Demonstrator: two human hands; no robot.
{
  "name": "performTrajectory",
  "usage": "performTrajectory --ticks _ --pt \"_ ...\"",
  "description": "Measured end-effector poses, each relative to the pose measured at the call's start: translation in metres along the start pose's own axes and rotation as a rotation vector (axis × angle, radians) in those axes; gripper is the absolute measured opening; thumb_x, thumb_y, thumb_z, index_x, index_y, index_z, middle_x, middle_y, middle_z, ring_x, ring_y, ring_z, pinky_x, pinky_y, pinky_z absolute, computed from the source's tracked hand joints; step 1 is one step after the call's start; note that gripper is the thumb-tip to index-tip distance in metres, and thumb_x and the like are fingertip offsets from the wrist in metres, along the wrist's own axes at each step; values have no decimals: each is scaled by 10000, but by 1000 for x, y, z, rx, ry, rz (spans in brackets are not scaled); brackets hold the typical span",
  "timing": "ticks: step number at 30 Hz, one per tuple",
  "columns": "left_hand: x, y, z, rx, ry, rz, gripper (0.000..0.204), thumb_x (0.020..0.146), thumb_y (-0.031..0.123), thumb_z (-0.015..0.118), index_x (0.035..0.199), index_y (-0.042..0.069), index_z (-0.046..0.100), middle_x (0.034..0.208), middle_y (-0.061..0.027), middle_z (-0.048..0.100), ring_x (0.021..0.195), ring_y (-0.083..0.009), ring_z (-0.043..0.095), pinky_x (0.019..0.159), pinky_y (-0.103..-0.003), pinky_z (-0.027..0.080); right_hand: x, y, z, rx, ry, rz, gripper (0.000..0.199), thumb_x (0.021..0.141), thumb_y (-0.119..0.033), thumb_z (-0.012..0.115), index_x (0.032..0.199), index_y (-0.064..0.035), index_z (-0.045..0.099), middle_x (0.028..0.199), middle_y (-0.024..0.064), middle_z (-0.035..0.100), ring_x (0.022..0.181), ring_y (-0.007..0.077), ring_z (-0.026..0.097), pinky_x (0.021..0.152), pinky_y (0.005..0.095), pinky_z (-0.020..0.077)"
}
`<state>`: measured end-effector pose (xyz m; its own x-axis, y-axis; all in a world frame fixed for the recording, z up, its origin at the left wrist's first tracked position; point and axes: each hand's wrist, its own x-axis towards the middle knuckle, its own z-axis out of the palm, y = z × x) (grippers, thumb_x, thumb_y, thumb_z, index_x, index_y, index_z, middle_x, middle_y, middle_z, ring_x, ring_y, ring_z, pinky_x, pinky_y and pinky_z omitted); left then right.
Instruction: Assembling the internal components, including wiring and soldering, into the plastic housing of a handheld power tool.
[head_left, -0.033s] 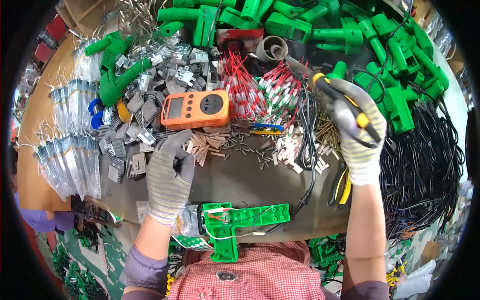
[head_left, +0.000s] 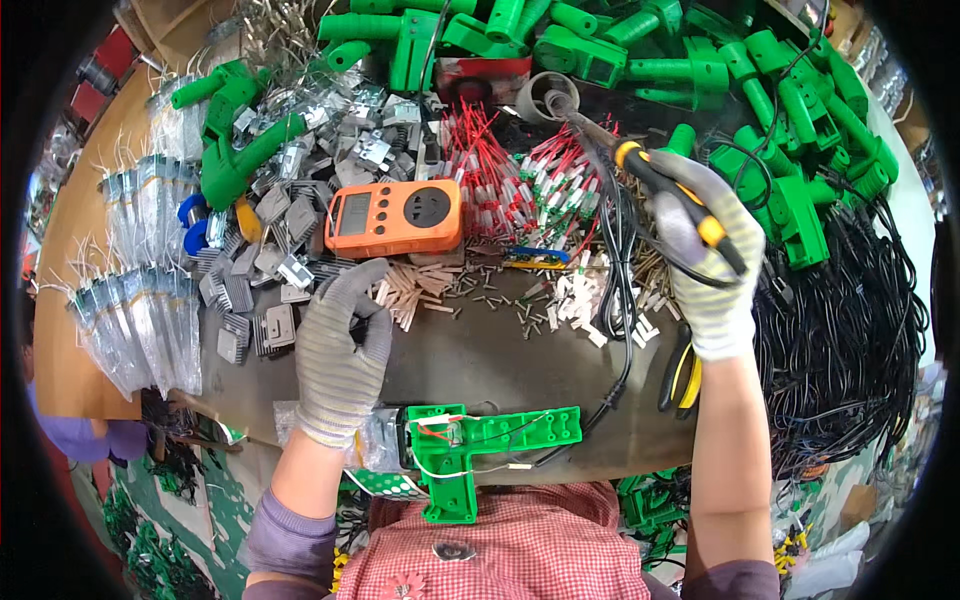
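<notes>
My right hand (head_left: 707, 250), in a striped white and grey glove, grips a soldering iron (head_left: 690, 205) by its black and yellow handle. The iron's metal end reaches the mouth of a grey round holder (head_left: 547, 98) at the back. My left hand (head_left: 345, 350), gloved alike, is open beside a pile of tan strips (head_left: 418, 280), thumb and forefinger apart. Nearest me lies an open green plastic housing half (head_left: 520, 430) with white and red wires inside. A black cable (head_left: 606, 395) leads out of it, and a clear-wrapped part (head_left: 380, 440) adjoins its left end.
An orange meter (head_left: 393, 217) stands mid-table, beside grey finned metal parts (head_left: 300, 215) and red-wired parts (head_left: 485, 170). Green housings (head_left: 690, 72) line the back. Black cables (head_left: 840, 330) heap at right, near yellow-black pliers (head_left: 682, 375). Bagged parts (head_left: 135, 330) lie left.
My right hand has shifted slightly left and up, bringing the soldering iron's end closer to the round holder. My left hand stays almost where it was.
</notes>
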<state>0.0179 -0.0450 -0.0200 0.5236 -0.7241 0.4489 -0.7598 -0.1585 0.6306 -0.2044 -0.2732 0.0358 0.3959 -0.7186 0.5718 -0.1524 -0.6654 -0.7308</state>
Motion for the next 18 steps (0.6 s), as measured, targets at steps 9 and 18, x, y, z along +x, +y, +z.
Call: performTrajectory --ticks 9,18 --pt "6 6 -7 38 -37 87 400 783 65 722 1180 79 672 1001 -77 666 835 -262 614 805 -398 497 21 33 24 -713 -177 -319 612 779 0 711 1365 -88 557 1254 177 641 1165 360 598 1014 435 476" --pt "-53 68 -46 278 -302 473 378 576 340 844 906 206 717 844 57 508 767 -178 543 710 -379 432 -126 -67 -19 -299 -793 -167 314 652 -389 826 693 -174 600 713 2 540 699 259 576 638 416 446"
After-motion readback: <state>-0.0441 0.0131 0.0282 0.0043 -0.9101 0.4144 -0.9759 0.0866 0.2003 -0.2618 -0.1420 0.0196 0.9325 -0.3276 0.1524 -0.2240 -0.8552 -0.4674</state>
